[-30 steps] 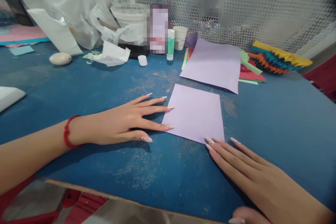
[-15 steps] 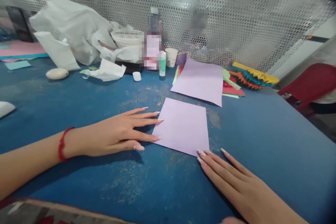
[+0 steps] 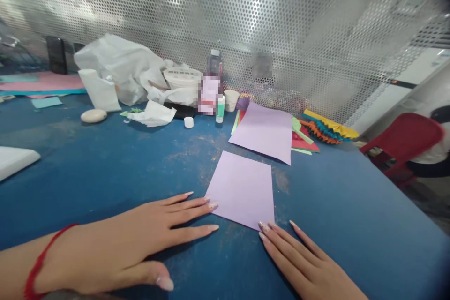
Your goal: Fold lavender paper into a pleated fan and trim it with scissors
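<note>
A light purple sheet of paper lies flat on the blue table in front of me. My left hand, with a red cord bracelet at the wrist, is spread palm down; two of its fingertips rest on the sheet's left front corner. At the near right corner, my right hand lies open with its fingertips touching the paper's edge. A second purple sheet sits just behind the first, on top of other coloured papers.
At the back stand a glue stick, a paper cup, a bottle and a white plastic bag. Yellow, teal and orange pleated paper lies at the back right. A red chair stands beyond the table's right edge.
My left hand has drawn toward me, down the sheet's left side, its thumb now spread wider. The right hand stays at the same corner. The view has tilted up.
</note>
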Demonstrator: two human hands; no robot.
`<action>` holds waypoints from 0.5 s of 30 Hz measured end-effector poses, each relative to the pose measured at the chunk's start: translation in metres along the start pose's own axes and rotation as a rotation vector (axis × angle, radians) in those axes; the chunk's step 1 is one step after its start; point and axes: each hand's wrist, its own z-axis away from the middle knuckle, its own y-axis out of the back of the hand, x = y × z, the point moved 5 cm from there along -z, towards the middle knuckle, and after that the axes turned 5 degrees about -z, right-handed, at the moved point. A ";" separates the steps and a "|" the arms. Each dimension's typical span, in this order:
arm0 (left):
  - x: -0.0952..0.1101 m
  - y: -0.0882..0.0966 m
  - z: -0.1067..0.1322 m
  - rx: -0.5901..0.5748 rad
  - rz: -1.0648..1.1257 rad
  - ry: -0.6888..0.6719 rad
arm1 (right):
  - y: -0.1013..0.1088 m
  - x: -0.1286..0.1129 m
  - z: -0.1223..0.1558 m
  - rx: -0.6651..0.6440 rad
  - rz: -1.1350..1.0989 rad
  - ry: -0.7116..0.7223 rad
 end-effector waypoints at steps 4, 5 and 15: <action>-0.014 -0.006 0.027 -0.005 -0.016 0.082 | -0.008 0.000 0.000 0.110 0.146 0.028; -0.016 -0.006 0.032 -0.011 -0.029 0.099 | -0.010 0.000 0.000 0.129 0.151 0.038; -0.075 0.024 0.027 0.087 -0.144 0.167 | 0.035 0.045 -0.015 0.051 -0.156 -0.111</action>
